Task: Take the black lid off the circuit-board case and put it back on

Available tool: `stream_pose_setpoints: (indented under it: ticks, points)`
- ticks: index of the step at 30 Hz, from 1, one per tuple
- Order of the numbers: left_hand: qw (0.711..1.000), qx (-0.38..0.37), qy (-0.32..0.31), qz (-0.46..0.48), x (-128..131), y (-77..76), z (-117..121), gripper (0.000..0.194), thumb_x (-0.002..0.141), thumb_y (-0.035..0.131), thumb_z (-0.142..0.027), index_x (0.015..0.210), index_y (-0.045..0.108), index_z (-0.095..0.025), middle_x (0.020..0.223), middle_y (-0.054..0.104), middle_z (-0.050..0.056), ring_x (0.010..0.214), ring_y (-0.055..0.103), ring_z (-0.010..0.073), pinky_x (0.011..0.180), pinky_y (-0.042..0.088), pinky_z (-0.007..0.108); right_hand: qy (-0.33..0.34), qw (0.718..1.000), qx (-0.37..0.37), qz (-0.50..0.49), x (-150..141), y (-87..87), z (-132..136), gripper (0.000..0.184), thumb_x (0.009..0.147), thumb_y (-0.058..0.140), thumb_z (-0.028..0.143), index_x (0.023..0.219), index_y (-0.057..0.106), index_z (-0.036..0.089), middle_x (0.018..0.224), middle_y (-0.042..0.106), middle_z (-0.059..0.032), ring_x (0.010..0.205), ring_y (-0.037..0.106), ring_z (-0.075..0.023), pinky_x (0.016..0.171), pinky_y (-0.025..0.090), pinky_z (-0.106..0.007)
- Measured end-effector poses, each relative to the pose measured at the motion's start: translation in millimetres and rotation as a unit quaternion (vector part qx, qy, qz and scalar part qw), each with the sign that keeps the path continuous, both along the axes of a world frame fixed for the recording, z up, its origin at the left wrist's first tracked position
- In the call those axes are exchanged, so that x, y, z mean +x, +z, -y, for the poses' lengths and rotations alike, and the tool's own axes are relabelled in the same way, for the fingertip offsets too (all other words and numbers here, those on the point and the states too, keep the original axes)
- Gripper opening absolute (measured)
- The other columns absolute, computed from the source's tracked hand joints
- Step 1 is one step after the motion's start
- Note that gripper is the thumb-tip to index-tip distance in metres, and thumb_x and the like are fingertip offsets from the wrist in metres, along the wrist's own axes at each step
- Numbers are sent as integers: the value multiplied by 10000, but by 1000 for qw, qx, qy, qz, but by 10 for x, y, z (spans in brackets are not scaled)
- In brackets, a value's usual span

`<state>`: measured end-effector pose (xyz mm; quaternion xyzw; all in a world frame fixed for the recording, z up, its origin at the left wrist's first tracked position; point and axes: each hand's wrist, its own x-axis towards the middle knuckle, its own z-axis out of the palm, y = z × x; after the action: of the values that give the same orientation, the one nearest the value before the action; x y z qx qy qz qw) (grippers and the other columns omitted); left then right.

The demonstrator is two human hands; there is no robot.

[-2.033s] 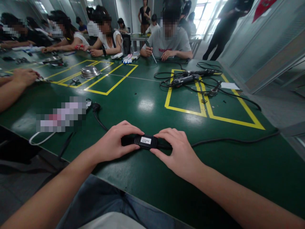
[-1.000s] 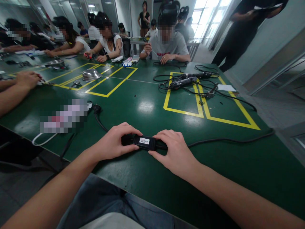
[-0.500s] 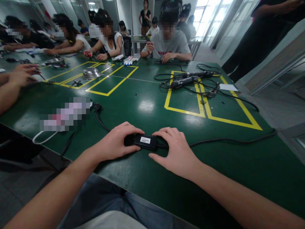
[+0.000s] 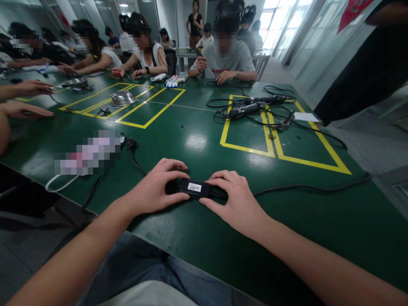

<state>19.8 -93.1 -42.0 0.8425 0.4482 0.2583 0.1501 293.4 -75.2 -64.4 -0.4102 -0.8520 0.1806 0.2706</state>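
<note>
A small black power adapter [image 4: 195, 187] with a white printed label lies on the green table near its front edge, with a cable leaving each end. My left hand [image 4: 156, 187] pinches its left end between thumb and a finger, another finger raised above. At the opposite end, my right hand [image 4: 234, 197] has its thumb and fingertips on the adapter. The black cable [image 4: 306, 187] passes under my right palm and runs to the right. On the left, a cord leads back to a black plug [image 4: 130, 143]. My palms hide parts of the cable.
A blurred-out power strip [image 4: 92, 153] with a white cord lies at left. Electric screwdrivers [image 4: 248, 109] and tangled cables lie within yellow tape at right. A metal bowl [image 4: 123, 98] stands farther back. A co-worker's hands [image 4: 28, 108] rest at far left; other people sit across.
My right thumb and fingers have closed onto the adapter's right end. One left finger has lifted a little. The co-worker's hands at left have moved apart, and the standing person at right has shifted.
</note>
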Motion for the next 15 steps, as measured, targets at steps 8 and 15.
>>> stream_pose_setpoints:
  ticks: [8,15]
  points:
    - [999,-46,2,6,-75,5,-40,372,917,878,-475,1224,833,-269,1452,677,120,1376,606,332,1242,481,531,14,1000,7,-14,23,39,-1,255,877,896,242,1121,822,248,1182,793,-75,1094,717,-307,976,528,-524]
    - [998,-55,8,4,-116,40,-30,377,924,867,-504,1229,844,-283,1429,708,109,1338,631,329,1223,503,526,14,1000,5,-28,22,44,-5,253,851,909,217,1089,827,241,1154,805,-60,1070,738,-290,971,522,-505]
